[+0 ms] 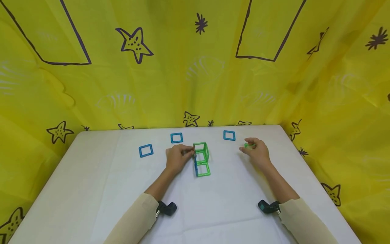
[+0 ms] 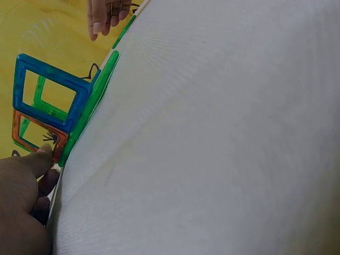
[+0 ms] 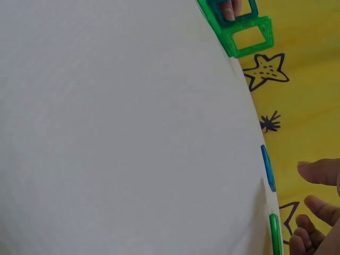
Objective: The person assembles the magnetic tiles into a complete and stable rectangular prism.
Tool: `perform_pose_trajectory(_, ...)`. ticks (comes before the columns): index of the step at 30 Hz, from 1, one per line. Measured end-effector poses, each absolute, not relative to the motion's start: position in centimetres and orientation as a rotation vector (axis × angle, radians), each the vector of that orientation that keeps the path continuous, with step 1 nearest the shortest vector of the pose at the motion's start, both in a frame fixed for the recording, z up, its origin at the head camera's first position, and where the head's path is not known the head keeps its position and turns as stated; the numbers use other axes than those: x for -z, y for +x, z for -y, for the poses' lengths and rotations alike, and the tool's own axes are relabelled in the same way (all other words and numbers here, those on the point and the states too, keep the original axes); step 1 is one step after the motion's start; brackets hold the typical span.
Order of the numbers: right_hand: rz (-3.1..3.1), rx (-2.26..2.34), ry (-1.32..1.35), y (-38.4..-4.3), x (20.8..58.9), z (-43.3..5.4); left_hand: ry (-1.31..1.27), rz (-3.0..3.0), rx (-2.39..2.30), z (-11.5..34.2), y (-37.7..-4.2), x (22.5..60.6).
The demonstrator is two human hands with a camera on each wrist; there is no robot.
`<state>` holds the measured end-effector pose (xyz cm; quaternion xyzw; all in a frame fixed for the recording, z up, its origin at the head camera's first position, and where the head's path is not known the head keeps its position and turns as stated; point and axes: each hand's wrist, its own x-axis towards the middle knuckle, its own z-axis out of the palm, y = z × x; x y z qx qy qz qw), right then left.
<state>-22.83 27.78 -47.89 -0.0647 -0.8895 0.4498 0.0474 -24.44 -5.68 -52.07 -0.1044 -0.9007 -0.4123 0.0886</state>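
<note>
On the white table stands a small structure of square magnetic tiles, with green tiles (image 1: 207, 152) forming a box shape and one more lying flat in front. A blue tile (image 2: 50, 69) and an orange tile (image 2: 60, 153) stand upright along its left side. My left hand (image 1: 177, 158) pinches the orange tile at its edge; part of that grip is hidden. To the right, my right hand (image 1: 258, 154) hovers around a loose green tile (image 3: 275, 234), its thumb and fingers spread apart.
Three loose blue tiles lie toward the back: the left one (image 1: 146, 150), the middle one (image 1: 176, 138) and the right one (image 1: 229, 135). A yellow curtain (image 1: 164, 84) with drawn starfish hangs behind the white table (image 1: 213, 210) and at both sides.
</note>
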Motion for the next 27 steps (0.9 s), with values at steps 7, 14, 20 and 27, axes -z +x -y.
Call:
perform_pose_trajectory(7, 2.730, -1.243, -0.302, -22.6, 47.8, -29.0, -0.301, 2.681, 1.225, 5.7, -24.4, 51.9)
perform_pose_trajectory(14, 2.807, -1.149, -0.408, -22.5, 48.5, -30.2, -0.300, 2.677, 1.240, 5.7, -24.3, 52.1)
perform_pose_trajectory(20, 2.834, -1.121, -0.437, -22.7, 48.9, -30.6, -0.296, 2.681, 1.242, 5.6, -24.3, 52.0)
perform_pose_trajectory(27, 2.874, -1.107, -0.428, -22.9, 48.8, -30.8, -0.303, 2.671, 1.240, 5.6, -24.5, 51.9)
